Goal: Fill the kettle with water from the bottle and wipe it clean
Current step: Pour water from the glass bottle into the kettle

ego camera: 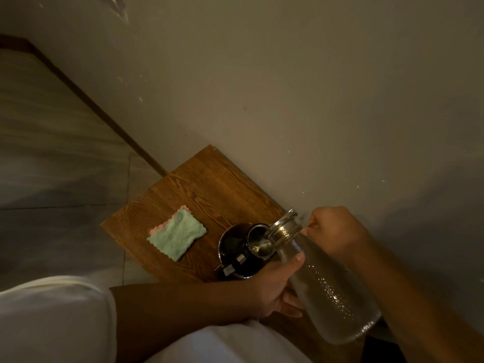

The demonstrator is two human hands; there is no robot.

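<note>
A clear glass bottle (pixel 332 292) lies tilted, its neck pointing toward the dark metal kettle (pixel 237 251) that stands on the wooden board (pixel 199 189). The kettle's lid is up and its mouth is open. My left hand (pixel 272 286) grips the bottle's body from below, thumb on the glass. My right hand (pixel 337 229) is closed at the bottle's metal-ringed mouth (pixel 284 226), by the cap or clasp; what the fingers hold is hidden. A folded green cloth with a pink edge (pixel 176 233) lies on the board left of the kettle.
The board sits against a plain wall (pixel 288 87) at the right and back. Grey tiled floor (pixel 52 153) lies to the left with a brown skirting strip. White fabric on my lap (pixel 52 318) fills the lower left.
</note>
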